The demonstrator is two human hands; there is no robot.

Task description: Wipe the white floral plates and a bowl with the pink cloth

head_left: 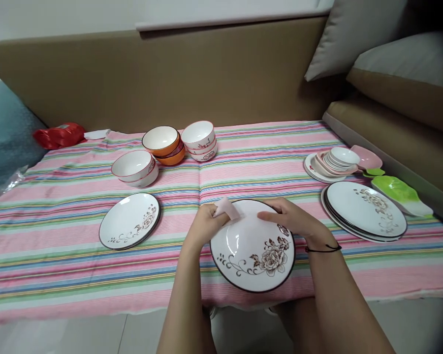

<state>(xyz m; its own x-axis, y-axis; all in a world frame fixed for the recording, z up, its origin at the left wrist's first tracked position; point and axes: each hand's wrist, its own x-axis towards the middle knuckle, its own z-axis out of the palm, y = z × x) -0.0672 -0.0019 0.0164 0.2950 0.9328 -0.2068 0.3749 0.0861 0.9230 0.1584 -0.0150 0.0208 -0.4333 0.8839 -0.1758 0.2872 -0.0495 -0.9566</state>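
Observation:
Between my hands is a white plate (239,255) with a dark rim and a brown flower print, tilted up above the cloth's front edge. My left hand (209,221) is closed round a white tissue (227,209), which lies against the plate's upper left rim. My right hand (290,216) grips the upper right rim, thumb on the plate's face and fingers behind it. To the left lies a short stack of matching plates (127,221). A taller stack of such plates (369,209) is on the right.
Stacked bowls stand at the back left: red-rimmed bowls (133,167), orange bowls (162,140) and white bowls (199,135). Back right are small dishes (341,157), a pink dish (367,158) and a green leaf-shaped dish (398,194). A red bundle (61,135) lies far left on the striped cloth (258,147).

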